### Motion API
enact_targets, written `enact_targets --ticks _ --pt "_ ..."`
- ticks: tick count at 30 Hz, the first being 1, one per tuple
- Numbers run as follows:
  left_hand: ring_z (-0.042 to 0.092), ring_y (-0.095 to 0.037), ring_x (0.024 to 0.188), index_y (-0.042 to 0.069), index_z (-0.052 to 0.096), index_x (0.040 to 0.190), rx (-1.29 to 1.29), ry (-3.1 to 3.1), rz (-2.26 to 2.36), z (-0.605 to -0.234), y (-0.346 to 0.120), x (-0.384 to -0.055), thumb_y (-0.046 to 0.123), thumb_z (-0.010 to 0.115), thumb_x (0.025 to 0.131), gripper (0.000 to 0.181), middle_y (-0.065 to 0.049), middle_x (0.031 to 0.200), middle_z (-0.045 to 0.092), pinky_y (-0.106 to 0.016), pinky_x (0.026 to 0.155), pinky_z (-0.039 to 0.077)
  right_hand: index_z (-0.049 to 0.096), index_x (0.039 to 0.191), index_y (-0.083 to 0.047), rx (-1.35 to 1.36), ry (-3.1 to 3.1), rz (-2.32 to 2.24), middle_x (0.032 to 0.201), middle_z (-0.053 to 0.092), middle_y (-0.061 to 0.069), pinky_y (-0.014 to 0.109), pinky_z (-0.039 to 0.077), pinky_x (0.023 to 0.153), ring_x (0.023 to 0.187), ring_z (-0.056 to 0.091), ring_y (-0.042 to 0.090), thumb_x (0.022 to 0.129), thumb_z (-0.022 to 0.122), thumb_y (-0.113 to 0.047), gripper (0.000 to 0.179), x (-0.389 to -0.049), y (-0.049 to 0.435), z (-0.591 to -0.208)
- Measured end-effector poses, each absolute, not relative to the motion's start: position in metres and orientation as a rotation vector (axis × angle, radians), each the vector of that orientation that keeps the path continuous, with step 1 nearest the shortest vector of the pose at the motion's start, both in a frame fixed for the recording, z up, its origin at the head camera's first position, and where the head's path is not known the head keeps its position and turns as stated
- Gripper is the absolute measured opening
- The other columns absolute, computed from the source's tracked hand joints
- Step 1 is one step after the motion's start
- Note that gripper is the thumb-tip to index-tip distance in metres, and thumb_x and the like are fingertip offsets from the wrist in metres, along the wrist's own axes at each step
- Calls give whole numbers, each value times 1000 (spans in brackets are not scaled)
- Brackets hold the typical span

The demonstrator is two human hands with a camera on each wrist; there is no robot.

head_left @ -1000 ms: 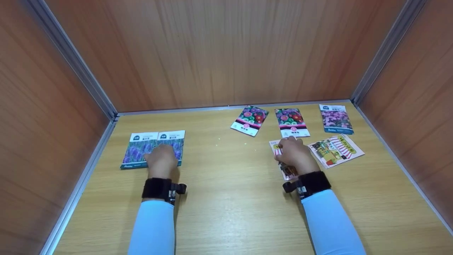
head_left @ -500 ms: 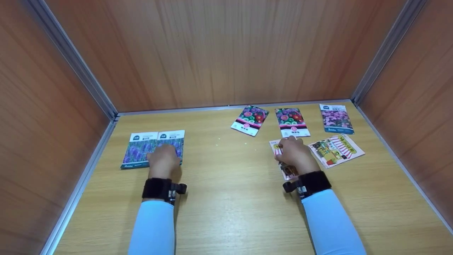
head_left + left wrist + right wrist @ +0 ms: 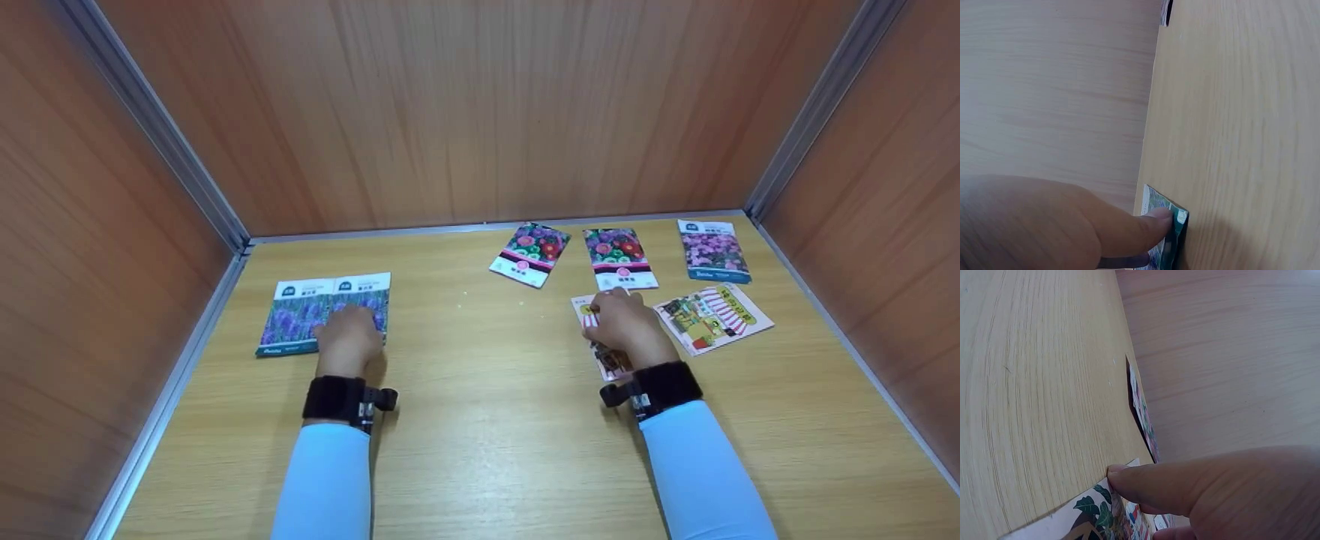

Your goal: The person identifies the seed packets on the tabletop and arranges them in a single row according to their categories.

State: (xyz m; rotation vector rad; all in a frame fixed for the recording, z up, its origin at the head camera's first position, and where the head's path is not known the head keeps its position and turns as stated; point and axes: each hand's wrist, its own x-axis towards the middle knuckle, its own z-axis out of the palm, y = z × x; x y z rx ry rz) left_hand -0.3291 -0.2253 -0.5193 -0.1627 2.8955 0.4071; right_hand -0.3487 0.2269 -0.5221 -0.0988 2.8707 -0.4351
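Two purple-flower seed packets lie side by side at the left, a left one (image 3: pixel 289 322) and a right one (image 3: pixel 361 286). Over the right one my left hand (image 3: pixel 347 341) bends down, its thumb (image 3: pixel 1151 225) on the packet's green edge in the left wrist view. My right hand (image 3: pixel 626 326) pinches a pale seed packet (image 3: pixel 584 305) with a striped print, thumb at its long edge. In the right wrist view this packet (image 3: pixel 1069 523) shows green leaves. Most of the fingers of both hands are hidden.
Two multicoloured flower packets, one tilted (image 3: pixel 530 255) and one straight (image 3: pixel 620 259), lie near the back wall (image 3: pixel 480 112). At the right are a pink-flower packet (image 3: pixel 713 253) and a striped-awning packet (image 3: pixel 712 319). Wooden panels also close both sides.
My left hand has shifted slightly to the right, and the right purple-flower packet has edged slightly away from me. The right hand has stayed in place.
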Motion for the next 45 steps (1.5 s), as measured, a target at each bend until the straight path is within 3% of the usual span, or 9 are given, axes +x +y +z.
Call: enact_targets --ticks 6,10,15,19,23,30,39,42,45 --pt "62 -54 139 0 73 141 -116 2937 394 -517 -221 -329 24 71 109 40 -30 149 66 -77 116 47 67 153 -5 -61 2840 -447 149 60 26 66 56 109 131 55 44 104 82 -39 61 -350 224 -521" --pt "59 -54 145 0 67 152 -56 2928 416 -513 -214 -326 11 67 108 46 -31 155 63 -79 122 44 65 154 -6 -35 2825 -462 148 60 25 65 56 109 130 55 44 104 82 -39 62 -351 223 -520" --pt "65 -52 135 -3 69 147 2 2933 405 -514 -210 -325 -6 62 102 45 -31 148 66 -71 111 58 64 157 -6 -8 2805 -482 148 61 24 64 55 109 129 55 42 106 81 -39 63 -349 224 -519" --pt "68 -49 129 -4 75 133 18 2963 455 -516 -207 -325 11 78 103 34 -29 141 70 -66 106 61 67 151 -3 -38 2834 -436 143 65 26 65 56 106 126 58 44 104 82 -36 60 -347 225 -517" --pt "68 -50 128 -2 77 124 39 2987 422 -520 -204 -325 26 90 98 40 -28 139 70 -67 108 59 70 144 0 -64 2860 -407 136 67 25 63 58 102 120 60 43 101 84 -33 56 -345 223 -512" --pt "66 -50 130 -3 77 122 9 3002 361 -525 -201 -327 30 92 97 44 -30 138 69 -70 111 57 67 153 0 -117 2890 -468 149 64 26 66 56 114 132 64 46 104 76 -27 57 -343 201 -509" --pt "59 -55 144 -3 76 131 -51 2970 368 -526 -195 -328 31 93 96 51 -32 155 62 -76 122 47 70 147 1 -109 2998 -437 138 70 24 63 58 110 127 67 45 104 77 -32 55 -353 167 -524" --pt "60 -53 142 -2 76 131 -61 2984 367 -525 -197 -328 30 93 96 50 -31 151 64 -76 120 48 68 150 0 -156 3003 -431 146 66 25 62 55 117 133 63 45 104 79 -38 61 -363 155 -523" --pt "61 -53 140 -1 76 129 -62 2997 381 -524 -198 -327 29 94 95 49 -30 148 66 -76 119 49 61 160 -3 -178 2964 -453 166 55 26 65 49 127 150 55 47 103 81 -49 76 -371 143 -521"
